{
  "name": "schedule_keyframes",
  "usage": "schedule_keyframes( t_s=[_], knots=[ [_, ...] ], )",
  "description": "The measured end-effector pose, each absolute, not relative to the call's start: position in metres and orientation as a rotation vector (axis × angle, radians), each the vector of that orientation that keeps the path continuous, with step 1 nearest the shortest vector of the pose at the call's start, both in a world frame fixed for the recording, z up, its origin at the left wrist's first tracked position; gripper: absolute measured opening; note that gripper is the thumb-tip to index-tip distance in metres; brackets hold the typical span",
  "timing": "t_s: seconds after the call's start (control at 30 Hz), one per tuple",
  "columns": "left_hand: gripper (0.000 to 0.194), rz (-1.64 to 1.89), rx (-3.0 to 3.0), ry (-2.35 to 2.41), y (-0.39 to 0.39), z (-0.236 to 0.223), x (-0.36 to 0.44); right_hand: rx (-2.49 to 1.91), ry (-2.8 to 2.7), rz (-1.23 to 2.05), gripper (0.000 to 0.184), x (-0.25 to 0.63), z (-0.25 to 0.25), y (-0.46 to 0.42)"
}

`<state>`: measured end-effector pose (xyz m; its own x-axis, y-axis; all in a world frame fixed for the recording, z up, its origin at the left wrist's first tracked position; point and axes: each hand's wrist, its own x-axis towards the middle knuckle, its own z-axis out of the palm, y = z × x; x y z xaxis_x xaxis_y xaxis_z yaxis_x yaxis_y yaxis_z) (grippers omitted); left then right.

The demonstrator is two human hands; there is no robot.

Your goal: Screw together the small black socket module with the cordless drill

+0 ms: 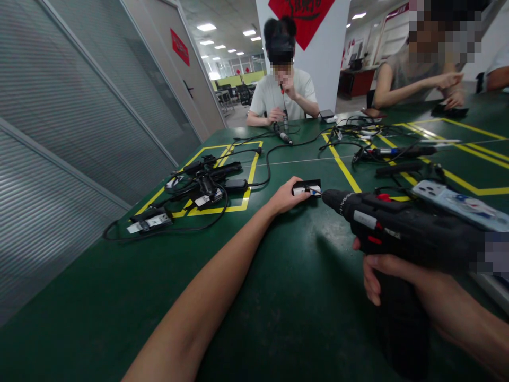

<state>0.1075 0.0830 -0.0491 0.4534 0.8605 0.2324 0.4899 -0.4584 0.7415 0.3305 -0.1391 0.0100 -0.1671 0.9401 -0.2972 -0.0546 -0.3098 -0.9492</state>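
My right hand (392, 276) is wrapped round the grip of a black cordless drill (401, 228), held level and pointing left. The drill's thin bit ends at or close to a small black case with a white label (312, 188); whether it touches a screw there I cannot tell. Stretched forward across the table, my left hand (289, 195) grips the left end of that case, thumb on the near side and fingers behind. The case's underside and what lies inside it are hidden.
Left on the green table (254, 318) lies a pile of black devices and cables (207, 185) within yellow tape. At right are more cables, a black pen-like tool (397, 153) and a pale blue packet (457, 201). One person (282, 95) sits opposite, another (417, 79) at far right.
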Motion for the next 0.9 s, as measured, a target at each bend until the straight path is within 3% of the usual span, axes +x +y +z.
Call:
schedule_keyframes(
  t_s=[0.63,0.9],
  knots=[
    [0.048,0.822,2.11,1.104,0.0862,-0.0513,0.1081,-1.277,-0.969,1.667,0.02,0.3257,0.0125,-0.1332],
    [0.048,0.835,2.121,1.097,0.0856,-0.0516,0.108,-1.255,-1.0,1.645,0.028,0.3266,0.0103,-0.1363]
  ],
)
